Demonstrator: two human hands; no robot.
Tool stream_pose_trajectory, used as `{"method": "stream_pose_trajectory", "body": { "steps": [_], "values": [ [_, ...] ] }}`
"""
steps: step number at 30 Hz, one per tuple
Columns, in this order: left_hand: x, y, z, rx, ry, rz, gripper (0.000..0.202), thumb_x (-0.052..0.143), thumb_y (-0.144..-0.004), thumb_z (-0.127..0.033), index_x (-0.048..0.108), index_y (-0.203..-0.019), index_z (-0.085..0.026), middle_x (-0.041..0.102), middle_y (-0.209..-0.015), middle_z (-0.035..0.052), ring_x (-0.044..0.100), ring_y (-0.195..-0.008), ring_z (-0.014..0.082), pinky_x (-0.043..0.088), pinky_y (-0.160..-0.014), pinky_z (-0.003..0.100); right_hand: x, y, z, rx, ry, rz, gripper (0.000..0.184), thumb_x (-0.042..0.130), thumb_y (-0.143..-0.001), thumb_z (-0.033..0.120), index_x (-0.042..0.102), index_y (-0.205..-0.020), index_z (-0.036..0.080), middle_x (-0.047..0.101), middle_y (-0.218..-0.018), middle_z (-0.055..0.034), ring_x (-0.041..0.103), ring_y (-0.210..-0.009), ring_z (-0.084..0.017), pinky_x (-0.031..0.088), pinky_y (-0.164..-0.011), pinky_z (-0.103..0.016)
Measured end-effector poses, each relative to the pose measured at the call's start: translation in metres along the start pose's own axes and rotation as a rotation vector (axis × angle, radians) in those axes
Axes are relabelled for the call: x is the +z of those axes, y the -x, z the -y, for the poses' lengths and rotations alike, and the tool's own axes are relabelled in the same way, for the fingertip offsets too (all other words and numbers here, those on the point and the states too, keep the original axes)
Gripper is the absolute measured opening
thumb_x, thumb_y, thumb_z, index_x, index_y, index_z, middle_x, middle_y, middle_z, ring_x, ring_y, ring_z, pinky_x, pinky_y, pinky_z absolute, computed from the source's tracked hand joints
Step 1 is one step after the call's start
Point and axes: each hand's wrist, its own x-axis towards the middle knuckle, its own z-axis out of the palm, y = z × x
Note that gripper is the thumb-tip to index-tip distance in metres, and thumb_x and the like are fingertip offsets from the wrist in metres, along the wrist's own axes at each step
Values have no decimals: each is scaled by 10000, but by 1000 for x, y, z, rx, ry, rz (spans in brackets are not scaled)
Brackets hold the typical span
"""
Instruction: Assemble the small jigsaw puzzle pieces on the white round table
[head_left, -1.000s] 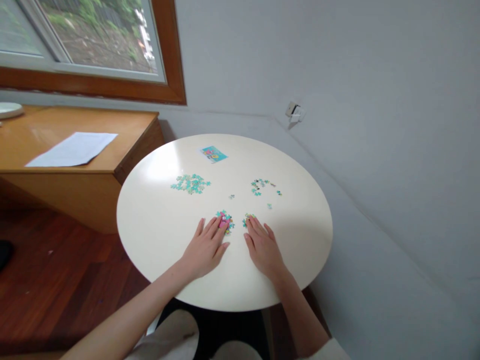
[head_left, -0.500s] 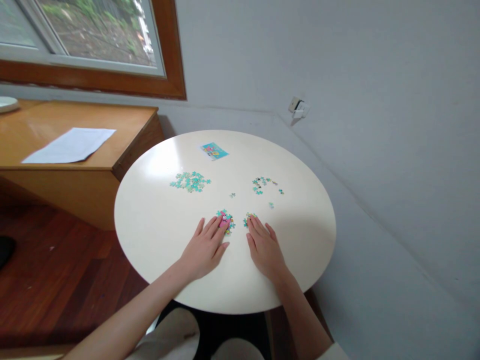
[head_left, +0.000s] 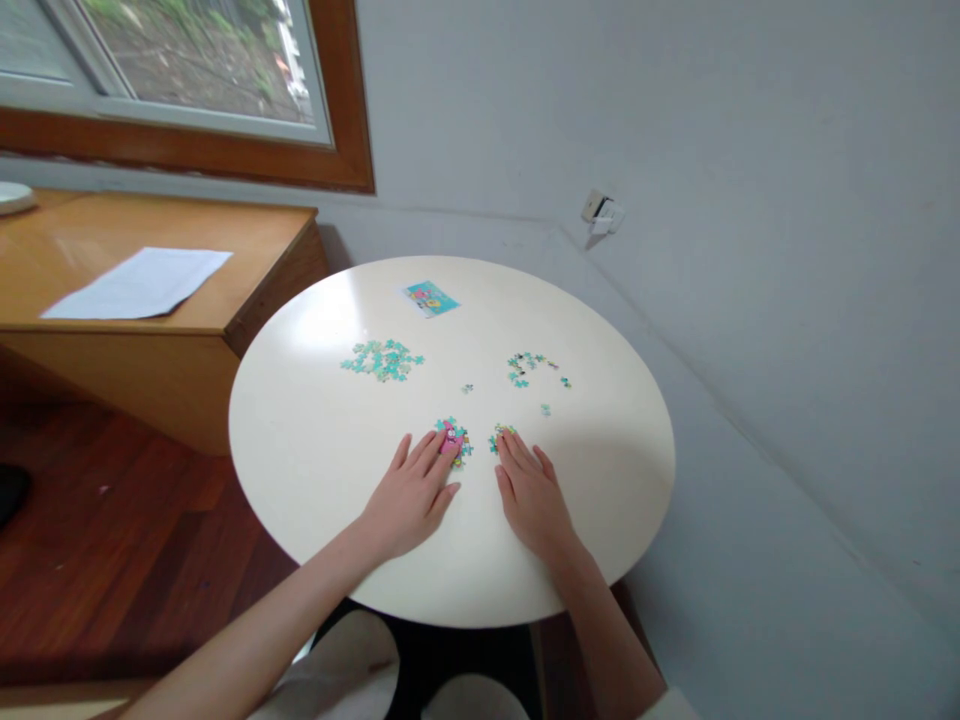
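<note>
My left hand (head_left: 411,496) lies flat on the round cream table (head_left: 315,470), its fingertips touching a small joined cluster of puzzle pieces with pink in it (head_left: 453,440). My right hand (head_left: 531,494) lies flat beside it, fingers spread, fingertips on a smaller teal cluster (head_left: 499,436). Neither hand grips anything. Farther off lie a teal pile of loose pieces (head_left: 383,360) at the left, a scattered group (head_left: 529,368) at the right, and a single piece (head_left: 467,388) between them.
A small picture card (head_left: 431,298) lies near the table's far edge. A wooden desk (head_left: 247,300) with a white sheet of paper (head_left: 136,283) stands to the left under a window. A grey wall with a socket (head_left: 602,213) runs close on the right.
Both hands stay flat on the table at the same clusters. Only the view has shifted slightly.
</note>
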Motion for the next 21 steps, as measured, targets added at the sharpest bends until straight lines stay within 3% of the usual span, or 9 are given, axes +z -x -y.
{"method": "stream_pose_trajectory", "body": {
  "steps": [21],
  "values": [
    [-2,0,-2,3,-2,-8,502,280,-932,-362,305,-1405,-194,331,-1451,94,295,-1336,239,212,-1096,479,1,1,2,-17,24,-14,460,238,-929,228,412,-1346,140,406,-1397,-105,375,-1292,-177,214,-1073,-397]
  ]
}}
